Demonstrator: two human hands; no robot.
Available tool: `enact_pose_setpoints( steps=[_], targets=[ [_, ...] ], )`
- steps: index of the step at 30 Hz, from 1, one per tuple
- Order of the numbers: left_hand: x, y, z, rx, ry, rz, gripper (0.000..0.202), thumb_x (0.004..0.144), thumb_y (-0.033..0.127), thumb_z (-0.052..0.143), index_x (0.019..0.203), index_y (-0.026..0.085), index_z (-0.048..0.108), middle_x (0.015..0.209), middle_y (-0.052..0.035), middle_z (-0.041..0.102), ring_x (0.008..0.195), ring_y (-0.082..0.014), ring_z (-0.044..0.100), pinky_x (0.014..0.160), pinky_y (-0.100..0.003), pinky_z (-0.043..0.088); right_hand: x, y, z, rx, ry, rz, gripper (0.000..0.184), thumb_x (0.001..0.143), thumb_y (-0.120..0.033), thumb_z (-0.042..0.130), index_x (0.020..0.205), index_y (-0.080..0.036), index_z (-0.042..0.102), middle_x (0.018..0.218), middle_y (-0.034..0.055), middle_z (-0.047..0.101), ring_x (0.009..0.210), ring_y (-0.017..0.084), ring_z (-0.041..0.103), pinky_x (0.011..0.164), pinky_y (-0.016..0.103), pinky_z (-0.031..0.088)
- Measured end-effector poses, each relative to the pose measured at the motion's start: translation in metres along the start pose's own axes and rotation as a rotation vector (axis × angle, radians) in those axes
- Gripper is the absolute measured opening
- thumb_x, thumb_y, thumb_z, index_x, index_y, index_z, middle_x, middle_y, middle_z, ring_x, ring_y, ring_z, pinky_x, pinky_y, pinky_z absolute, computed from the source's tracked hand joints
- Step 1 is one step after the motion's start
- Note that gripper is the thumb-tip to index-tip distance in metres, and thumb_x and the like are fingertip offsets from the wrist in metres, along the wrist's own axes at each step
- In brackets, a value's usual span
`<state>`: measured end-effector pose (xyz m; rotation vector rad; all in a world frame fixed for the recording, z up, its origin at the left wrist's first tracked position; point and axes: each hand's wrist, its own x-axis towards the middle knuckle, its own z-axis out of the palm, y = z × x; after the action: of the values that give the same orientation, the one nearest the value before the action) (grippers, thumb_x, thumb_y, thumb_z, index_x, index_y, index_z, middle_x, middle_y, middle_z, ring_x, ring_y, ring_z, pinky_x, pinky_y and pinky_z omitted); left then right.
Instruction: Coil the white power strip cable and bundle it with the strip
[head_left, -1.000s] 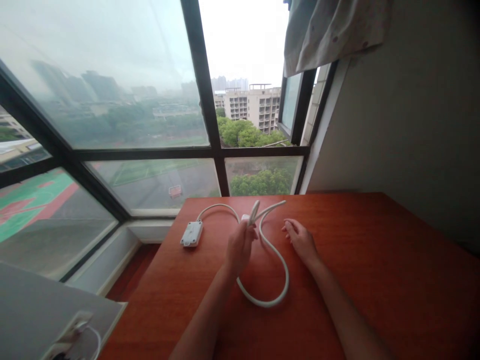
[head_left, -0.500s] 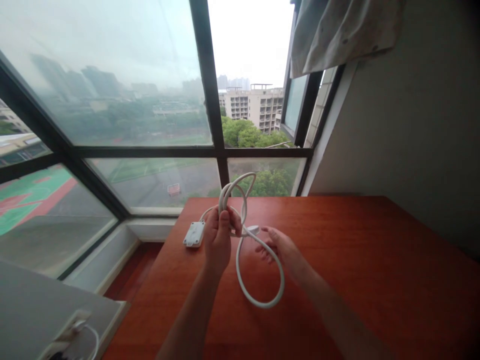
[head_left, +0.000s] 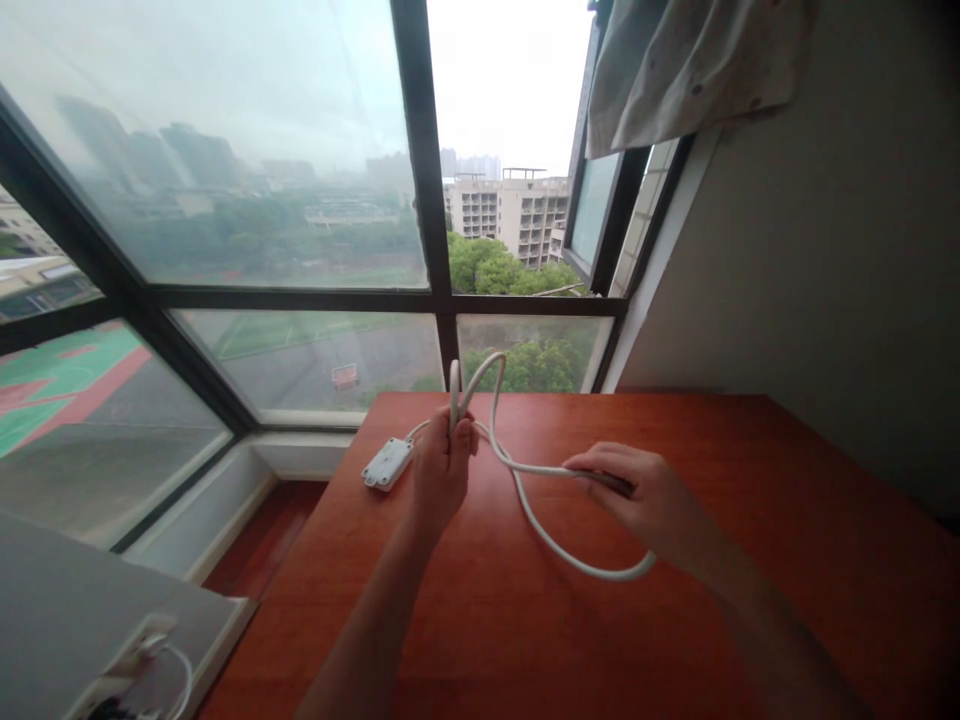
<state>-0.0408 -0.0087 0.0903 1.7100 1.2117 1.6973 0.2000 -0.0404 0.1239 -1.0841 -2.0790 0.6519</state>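
A thick white power cord (head_left: 551, 540) loops above the wooden table between my hands. My left hand (head_left: 439, 470) is closed around gathered turns of it, and two bends rise above the fingers. To the right, my right hand (head_left: 637, 490) pinches another stretch of the cord between thumb and fingers. One loop hangs below and passes behind that hand, where the cord's end is hidden. Left of my left hand, a small flat white box (head_left: 388, 464) with dark holes at its corners lies on the table. A length of cord runs from it behind my left hand.
The reddish-brown table (head_left: 720, 440) reaches to the window wall. A dark window frame (head_left: 300, 298) stands behind it, with a curtain (head_left: 675, 80) at upper right. At lower left, a white plug (head_left: 154, 645) sits in a wall socket.
My right hand has moved right and closed on the cord, drawing a stretch out from my left hand. The hanging loop has spread rightward. The white box has turned slightly.
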Motion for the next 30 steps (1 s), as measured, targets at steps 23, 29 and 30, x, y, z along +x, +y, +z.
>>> enact_pose_setpoints(
  steps=[23, 29, 30],
  targets=[
    [-0.003, 0.013, 0.018, -0.879, -0.455, -0.481, 0.028, 0.085, 0.04, 0.058, 0.077, 0.014, 0.049, 0.064, 0.0043, 0.034, 0.049, -0.0044, 0.031, 0.042, -0.015, 0.022, 0.05, 0.018, -0.037, -0.218, 0.291, -0.184, 0.026, 0.084, -0.044, 0.06, 0.084, -0.02, 0.071, 0.078, 0.0046, 0.069, 0.065, 0.014, 0.058, 0.059, 0.025, 0.043],
    [-0.001, 0.014, 0.016, -1.062, -0.401, -0.681, 0.027, 0.085, 0.039, 0.058, 0.077, 0.014, 0.05, 0.054, 0.01, 0.022, 0.039, -0.0016, 0.015, 0.036, -0.012, 0.017, 0.047, 0.035, -0.015, -0.236, 0.241, -0.151, 0.03, 0.09, -0.042, 0.049, 0.1, -0.022, 0.068, 0.094, 0.0075, 0.069, 0.084, 0.019, 0.063, 0.076, 0.031, 0.047],
    [-0.001, 0.013, 0.015, -1.102, -0.388, -0.713, 0.025, 0.087, 0.038, 0.056, 0.079, 0.014, 0.05, 0.054, 0.0104, 0.02, 0.038, -0.0017, 0.013, 0.035, -0.012, 0.016, 0.044, 0.038, -0.012, -0.212, 0.239, -0.147, 0.03, 0.091, -0.041, 0.047, 0.104, -0.022, 0.067, 0.099, 0.0079, 0.069, 0.088, 0.02, 0.063, 0.08, 0.032, 0.047]
  ],
)
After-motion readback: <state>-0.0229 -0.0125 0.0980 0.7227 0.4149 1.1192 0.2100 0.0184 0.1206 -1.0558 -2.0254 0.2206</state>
